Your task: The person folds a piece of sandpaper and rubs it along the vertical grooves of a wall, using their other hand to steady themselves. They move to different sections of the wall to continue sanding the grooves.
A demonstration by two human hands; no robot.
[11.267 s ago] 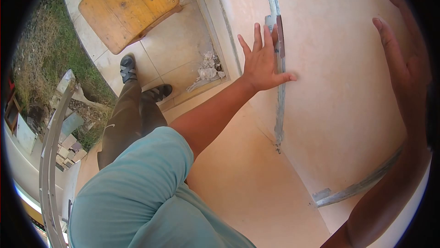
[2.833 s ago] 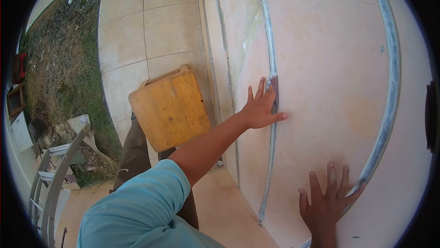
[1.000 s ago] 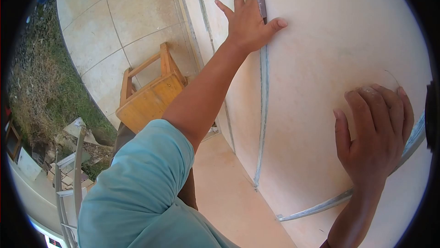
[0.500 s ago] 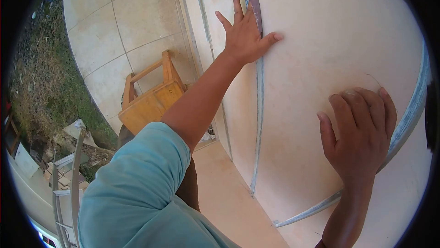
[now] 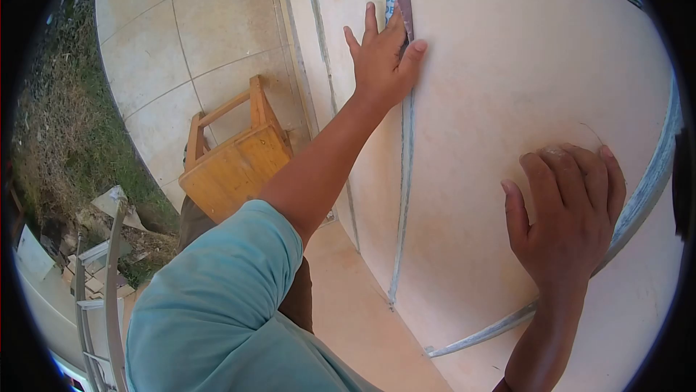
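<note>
Holding sandpaper (image 5: 404, 2) against the upper part of a narrow grey strip (image 5: 406, 167): left hand (image 5: 380, 65), fingers open and spread, partly over the sheet. Right hand (image 5: 569, 218) on the wall (image 5: 493, 116), lower and to the strip's right, fingers open, loosely bent. Wooden stool (image 5: 235, 171) left of the strip, partly behind the left forearm.

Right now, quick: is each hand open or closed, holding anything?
Left hand: open, fingers spread over a sandpaper strip.
Right hand: open, fingers bent at the wall, nothing visibly held.
</note>
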